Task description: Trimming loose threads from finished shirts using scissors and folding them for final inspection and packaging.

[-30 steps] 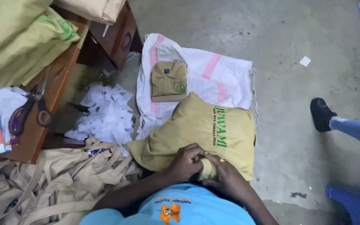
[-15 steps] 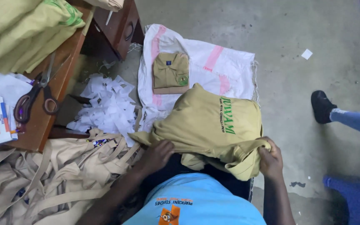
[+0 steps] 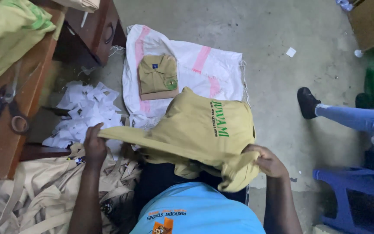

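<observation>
1. Khaki-yellow shirt (image 3: 200, 130) with green lettering on its back is held spread over the person's lap, above the floor, stretched between both hands.
2. Left hand (image 3: 94, 145) is closed on the shirt's left edge, fingers curled over the fabric.
3. Right hand (image 3: 267, 159) grips a bunched fold at the shirt's right side; cloth hangs down below the fist.
4. Just beyond the shirt: a white sack with pink stripes (image 3: 221, 69) spread flat on the floor, bearing one folded khaki shirt (image 3: 157, 77) with a green badge.
5. Left of the sack: a heap of white paper scraps (image 3: 85, 115) on the floor.
6. Lower left: a tangled pile of beige fabric strips (image 3: 31, 203), touching the left forearm.
7. Far left: a wooden table (image 3: 5, 147) with scissors (image 3: 1, 117) and folded yellow-green cloth (image 3: 9, 30).
8. Surface: bare grey concrete floor (image 3: 282, 26), dusty, with one small paper bit.
9. Right edge: another person's leg in blue jeans and a black shoe (image 3: 307, 102); a blue plastic stool (image 3: 351, 195) below it.
</observation>
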